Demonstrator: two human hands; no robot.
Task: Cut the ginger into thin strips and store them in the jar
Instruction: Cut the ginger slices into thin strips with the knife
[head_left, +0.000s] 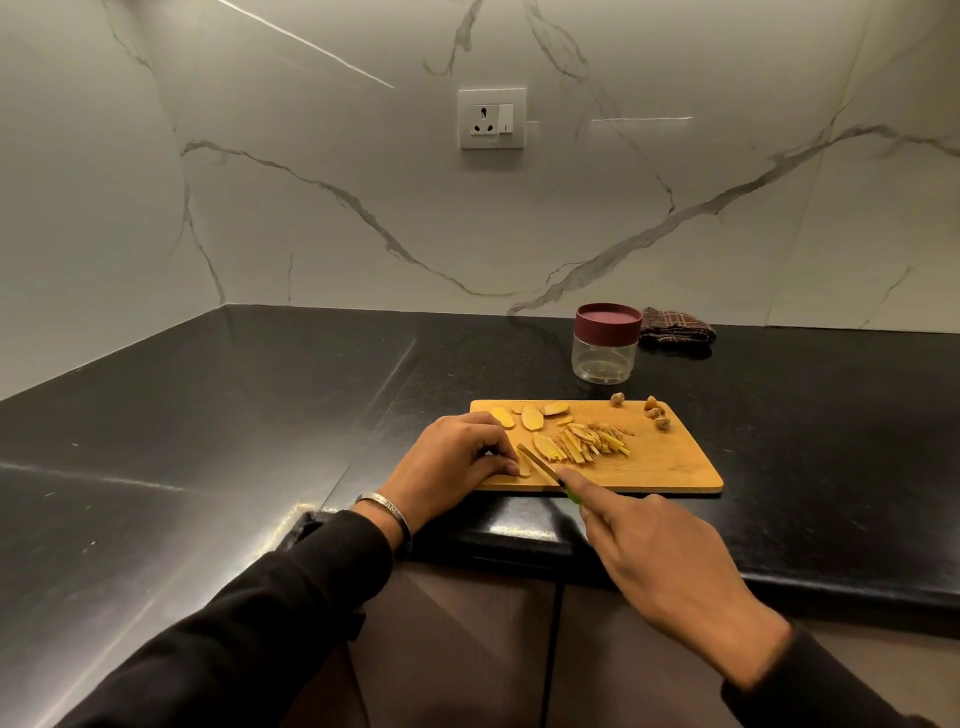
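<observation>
**Ginger cutting at the board: hands and items as found**

The left hand (457, 457) rests on the near left corner of the wooden cutting board (670, 467), its fingers (501, 462) curled and pinning a ginger slice (524, 470) at their tips. The right hand (665, 561) grips a knife (543, 465) with a green handle, forefinger stretched along the spine; the blade lies just right of the left fingertips, on the pinned slice. Immediately beyond the blade sits a heap of cut ginger strips (592, 444). Uncut slices (530, 417) lie beyond the left fingers, along the board's far edge. Small trimmed knobs (655, 411) sit at the far right corner, well apart from both hands. The jar (605, 345), clear with a maroon lid in place, stands on the black tabletop (208, 415) past the board; no ginger is visible inside. A folded checked cloth (675, 327) lies just right of the jar.
</observation>
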